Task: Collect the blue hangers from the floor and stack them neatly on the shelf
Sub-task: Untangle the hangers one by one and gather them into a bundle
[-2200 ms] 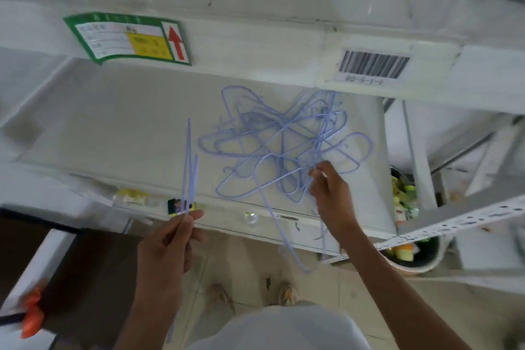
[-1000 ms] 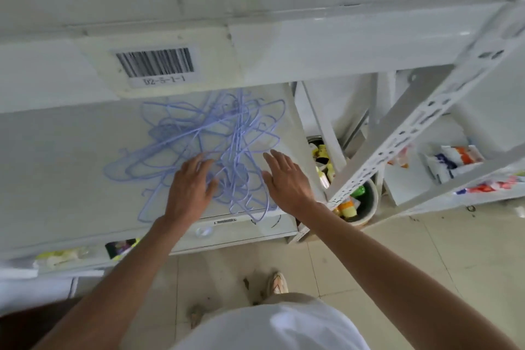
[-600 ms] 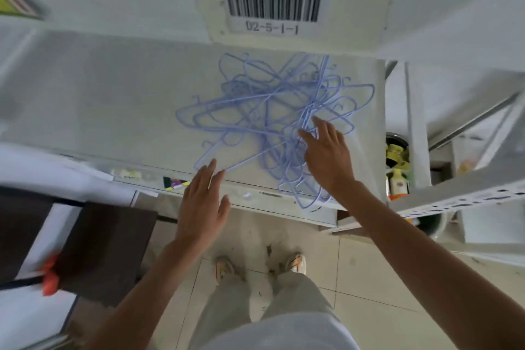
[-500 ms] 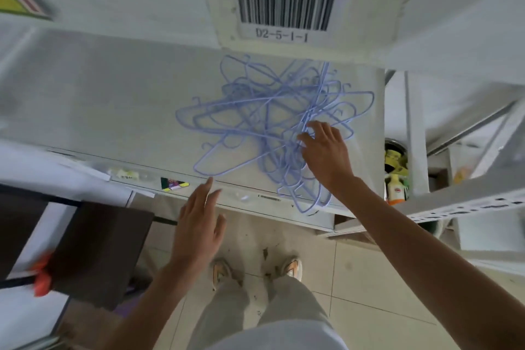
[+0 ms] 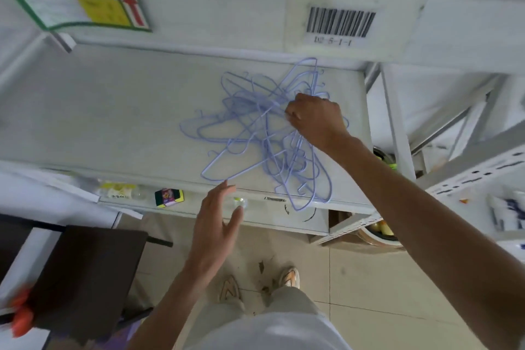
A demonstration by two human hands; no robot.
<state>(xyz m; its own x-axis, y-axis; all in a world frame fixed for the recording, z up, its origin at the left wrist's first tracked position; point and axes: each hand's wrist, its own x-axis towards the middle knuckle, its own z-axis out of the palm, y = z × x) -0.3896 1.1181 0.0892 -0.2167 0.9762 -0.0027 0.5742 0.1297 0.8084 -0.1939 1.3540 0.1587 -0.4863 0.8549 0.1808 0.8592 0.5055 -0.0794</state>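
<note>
on the pale grey metal shelf [image 5: 119,111], a tangled heap of thin light-blue wire hangers [image 5: 255,133] is spread toward the right end, some loops overhanging the front edge. the heap's upper part is gripped by the right hand [image 5: 314,119], fingers curled around wires, while the left hand [image 5: 216,224] is held before the shelf edge, fingers apart, holding nothing. the tidying step seems underway; next, the hangers probably need untangling and aligning.
</note>
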